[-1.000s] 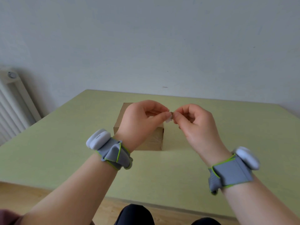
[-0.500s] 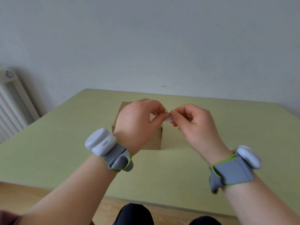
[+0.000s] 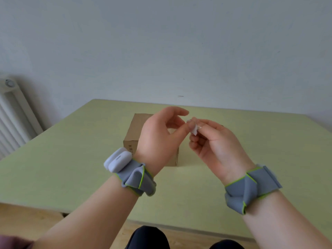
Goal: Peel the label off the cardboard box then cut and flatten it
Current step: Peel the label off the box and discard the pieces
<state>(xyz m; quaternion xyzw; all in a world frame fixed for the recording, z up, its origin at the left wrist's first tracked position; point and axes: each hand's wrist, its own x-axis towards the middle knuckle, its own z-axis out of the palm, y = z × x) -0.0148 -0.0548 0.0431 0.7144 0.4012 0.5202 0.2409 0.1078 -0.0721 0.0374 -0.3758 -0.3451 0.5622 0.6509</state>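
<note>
At the far left edge of the frame a white ribbed radiator (image 3: 12,123) is seen against the wall. On the pale green table (image 3: 71,159), at centre frame, the brown cardboard box (image 3: 133,133) stands upright, largely hidden behind the left hand (image 3: 158,137), which is raised in front of it with fingers loosely curled and nothing clearly gripped. Just right of that hand, a small white scrap of peeled label (image 3: 195,129) is pinched by the right hand (image 3: 215,148), its long axis roughly vertical, pointing downward. The box lies below and left of the scrap, nearer the left hand; cutting appears not yet begun.
</note>
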